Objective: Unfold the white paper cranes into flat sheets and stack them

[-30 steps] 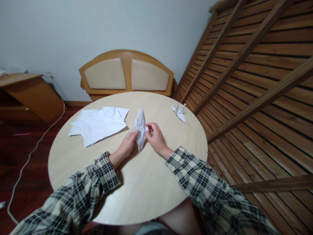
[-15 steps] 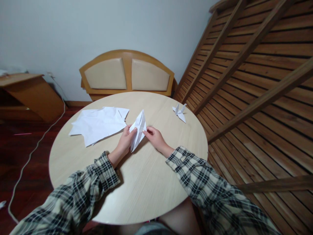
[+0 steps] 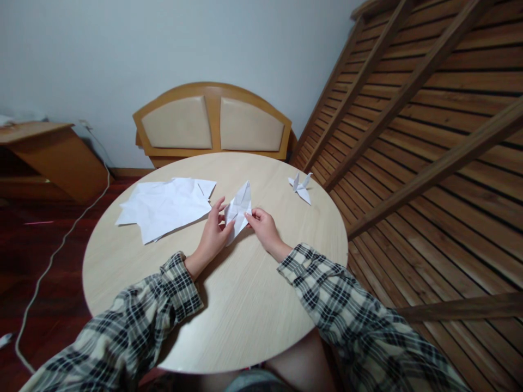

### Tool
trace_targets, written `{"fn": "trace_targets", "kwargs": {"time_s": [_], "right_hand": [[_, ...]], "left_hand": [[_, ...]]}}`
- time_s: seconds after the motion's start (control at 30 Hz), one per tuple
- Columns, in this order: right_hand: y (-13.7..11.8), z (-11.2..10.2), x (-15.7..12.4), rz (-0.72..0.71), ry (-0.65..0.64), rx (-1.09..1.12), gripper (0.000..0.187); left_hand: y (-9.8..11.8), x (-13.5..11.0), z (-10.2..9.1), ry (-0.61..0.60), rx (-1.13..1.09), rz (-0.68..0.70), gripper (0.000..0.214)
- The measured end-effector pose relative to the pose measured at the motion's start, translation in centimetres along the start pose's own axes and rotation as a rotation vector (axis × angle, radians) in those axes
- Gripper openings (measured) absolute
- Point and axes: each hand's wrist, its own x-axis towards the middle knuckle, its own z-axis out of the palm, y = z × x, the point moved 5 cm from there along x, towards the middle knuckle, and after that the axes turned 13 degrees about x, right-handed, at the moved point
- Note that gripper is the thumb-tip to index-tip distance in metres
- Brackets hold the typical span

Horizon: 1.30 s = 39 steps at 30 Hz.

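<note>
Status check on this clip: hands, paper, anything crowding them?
Left hand and right hand both pinching the folded paper. Loose sheets lie left, finished paper crane right, both apart.

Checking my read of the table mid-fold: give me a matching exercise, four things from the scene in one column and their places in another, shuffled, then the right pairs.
Things:
1. half-folded paper
2. finished paper crane
3. stack of loose sheets
4. chair

Places:
A. behind the table's far edge
B. on the table, left of the hands
C. held between left hand and right hand
D. on the table, far right, alone

Pairs: 1-C, 2-D, 3-B, 4-A
</note>
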Motion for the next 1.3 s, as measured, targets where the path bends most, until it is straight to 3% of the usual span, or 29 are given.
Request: {"fn": "trace_targets", "kwargs": {"time_s": [0.17, 0.37, 0.57, 0.77, 0.83, 0.93, 1.1, 1.3], "right_hand": [[0.2, 0.4, 0.0, 0.032, -0.039, 0.044, 0.026], [0.0, 0.3, 0.0, 0.036, -0.036, 0.043, 0.028], [-0.1, 0.2, 0.0, 0.013, -0.036, -0.012, 0.039], [0.3, 0.2, -0.1, -0.015, -0.056, -0.017, 0.022], [0.3, 0.0, -0.1, -0.049, -0.044, -0.016, 0.034], [0.1, 0.0, -0.1, -0.09, -0.071, -0.034, 0.046], [0.4, 0.2, 0.1, -0.055, -0.099, -0.002, 0.031], [-0.4, 1.0, -0.5, -0.153, -0.183, -0.115, 0.03]], "left_hand": [[0.4, 0.6, -1.1, 0.072, 0.215, 0.132, 0.039], [0.8, 1.0, -1.6, 0.082, 0.268, 0.213, 0.023], [0.2, 1.2, -2.0, 0.103, 0.198, 0.082, 0.016], [-0.9, 1.2, -1.5, 0.086, -0.089, -0.109, 0.017], [-1.1, 1.2, -1.3, 0.052, -0.145, -0.132, 0.018], [-1.2, 1.3, -1.3, 0.036, -0.098, -0.115, 0.02], [-1.1, 1.4, -2.3, 0.133, 0.025, 0.018, 0.018], [-0.5, 1.3, -1.8, 0.059, -0.217, 0.0, 0.021]]}}
